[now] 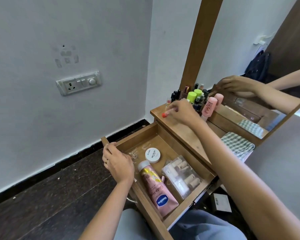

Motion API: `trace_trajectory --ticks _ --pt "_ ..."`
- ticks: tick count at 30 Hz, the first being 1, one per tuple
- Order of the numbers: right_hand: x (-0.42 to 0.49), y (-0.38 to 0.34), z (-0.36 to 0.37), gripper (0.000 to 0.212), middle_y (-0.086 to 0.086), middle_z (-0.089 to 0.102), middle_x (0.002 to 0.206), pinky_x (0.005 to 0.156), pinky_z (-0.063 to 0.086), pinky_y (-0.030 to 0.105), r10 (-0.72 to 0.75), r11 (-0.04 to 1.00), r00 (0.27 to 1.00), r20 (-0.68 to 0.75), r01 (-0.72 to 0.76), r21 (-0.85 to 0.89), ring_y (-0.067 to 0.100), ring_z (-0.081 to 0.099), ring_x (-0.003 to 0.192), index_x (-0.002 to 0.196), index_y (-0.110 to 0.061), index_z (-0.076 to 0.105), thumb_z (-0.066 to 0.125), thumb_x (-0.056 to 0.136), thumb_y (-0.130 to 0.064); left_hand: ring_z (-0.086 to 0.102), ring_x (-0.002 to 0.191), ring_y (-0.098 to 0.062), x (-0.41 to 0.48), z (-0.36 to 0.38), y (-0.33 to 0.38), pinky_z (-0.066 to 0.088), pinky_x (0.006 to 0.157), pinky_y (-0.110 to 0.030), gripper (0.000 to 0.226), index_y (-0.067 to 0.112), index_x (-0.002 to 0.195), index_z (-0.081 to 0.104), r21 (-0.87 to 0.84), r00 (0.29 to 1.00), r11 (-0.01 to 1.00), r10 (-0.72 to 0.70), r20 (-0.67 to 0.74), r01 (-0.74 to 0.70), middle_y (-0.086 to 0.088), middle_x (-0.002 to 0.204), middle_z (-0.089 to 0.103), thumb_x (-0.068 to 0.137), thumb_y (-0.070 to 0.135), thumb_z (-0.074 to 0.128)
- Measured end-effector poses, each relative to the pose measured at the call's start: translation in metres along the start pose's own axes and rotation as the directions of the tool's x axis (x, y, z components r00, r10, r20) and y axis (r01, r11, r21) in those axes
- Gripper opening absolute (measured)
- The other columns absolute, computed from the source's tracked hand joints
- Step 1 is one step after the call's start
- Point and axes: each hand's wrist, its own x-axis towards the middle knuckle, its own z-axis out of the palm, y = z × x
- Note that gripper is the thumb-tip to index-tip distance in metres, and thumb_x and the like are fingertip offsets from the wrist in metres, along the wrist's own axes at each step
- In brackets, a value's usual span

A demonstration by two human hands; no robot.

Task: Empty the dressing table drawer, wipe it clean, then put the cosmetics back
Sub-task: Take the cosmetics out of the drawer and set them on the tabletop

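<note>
1. The left hand (118, 163), with a ring on one finger, curls its fingers over the front rim of the open drawer (137, 135) and grips it.
2. The right hand (182, 112), arm stretched across the drawer, pinches a red-tipped stick (167, 113) just above the tabletop (177, 131).
3. In the drawer are a round white jar (152, 155), a pink tube (156, 186) lying flat and a clear case (180, 177) of rollers.
4. On the tabletop, bottles (195, 97) cluster against the mirror (249, 49), and a folded checked cloth (235, 144) lies to the right.
5. The room has a white wall with a switch plate (78, 83) and a dark speckled floor (59, 196).
6. The drawer and tabletop are plain brown wood, and the drawer floor is glossy.
</note>
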Motion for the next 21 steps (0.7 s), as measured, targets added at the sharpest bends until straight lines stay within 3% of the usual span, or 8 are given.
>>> trace_trajectory --ticks 2,5,9,12,16,18,21 --pt "0.013 -0.005 -0.015 0.023 0.004 0.060 0.097 0.074 0.044 0.023 -0.013 0.992 1.000 0.017 0.015 -0.129 0.002 0.049 0.073 0.106 -0.005 0.070 0.069 0.084 -0.013 0.045 0.120 -0.042 -0.001 -0.001 0.002 0.040 0.094 -0.053 0.037 0.006 0.118 0.050 -0.006 1.000 1.000 -0.005 -0.002 0.005 -0.019 0.128 0.047 0.084 -0.008 0.056" --pt "0.029 -0.006 -0.025 0.025 0.005 0.066 0.098 0.060 0.043 0.020 0.024 0.955 0.999 0.041 -0.011 -0.296 0.013 0.056 0.082 0.097 -0.008 0.072 0.079 0.074 -0.011 0.044 0.121 -0.042 -0.001 -0.002 0.003 0.038 0.095 -0.052 0.037 0.005 0.118 0.051 -0.019 1.000 1.000 -0.016 -0.006 0.016 -0.019 0.128 0.047 0.084 -0.009 0.055" --pt "0.039 0.002 -0.033 0.013 0.007 0.064 0.087 0.057 0.046 0.028 0.072 0.894 0.997 -0.001 -0.065 -0.443 0.022 0.060 0.077 0.077 -0.011 0.066 0.076 0.071 -0.006 0.045 0.121 -0.042 -0.001 -0.001 0.002 0.040 0.095 -0.052 0.038 0.005 0.118 0.051 -0.019 1.000 1.000 -0.008 -0.002 0.008 -0.019 0.128 0.047 0.082 -0.008 0.058" --pt "0.044 0.012 -0.042 0.025 0.007 0.055 0.072 0.050 0.040 0.026 0.122 0.845 0.992 -0.025 -0.117 -0.521 0.027 0.053 0.067 0.059 -0.014 0.050 0.068 0.072 -0.001 0.045 0.120 -0.042 -0.001 -0.001 0.002 0.040 0.094 -0.052 0.038 0.004 0.117 0.051 -0.022 1.000 1.000 -0.003 -0.007 0.003 -0.019 0.127 0.047 0.082 -0.009 0.057" --pt "0.047 0.023 -0.052 0.007 0.013 0.058 0.085 0.061 0.046 0.030 0.120 0.789 0.987 -0.103 -0.157 -0.594 0.031 0.058 0.077 0.084 -0.007 0.063 0.062 0.079 -0.002 0.046 0.119 -0.042 0.000 -0.001 0.001 0.040 0.094 -0.051 0.038 0.005 0.117 0.050 -0.014 1.000 1.000 0.004 -0.008 -0.005 -0.019 0.127 0.047 0.082 -0.008 0.058" --pt "0.049 0.027 -0.052 0.017 0.015 0.063 0.098 0.067 0.050 0.034 0.111 0.758 0.987 -0.116 -0.160 -0.632 0.033 0.063 0.089 0.099 -0.004 0.066 0.062 0.082 -0.002 0.046 0.119 -0.042 0.000 0.000 0.001 0.041 0.094 -0.052 0.038 0.005 0.117 0.050 -0.011 1.000 1.000 0.006 -0.004 -0.006 -0.019 0.127 0.047 0.083 -0.007 0.058" --pt "0.049 0.032 -0.049 0.021 0.016 0.064 0.102 0.068 0.051 0.036 0.072 0.733 0.986 -0.151 -0.155 -0.663 0.035 0.065 0.092 0.105 -0.003 0.066 0.058 0.086 0.001 0.046 0.119 -0.042 0.000 0.000 0.000 0.041 0.094 -0.053 0.037 0.005 0.117 0.050 -0.013 1.000 1.000 0.006 -0.005 -0.006 -0.019 0.127 0.047 0.083 -0.007 0.058"
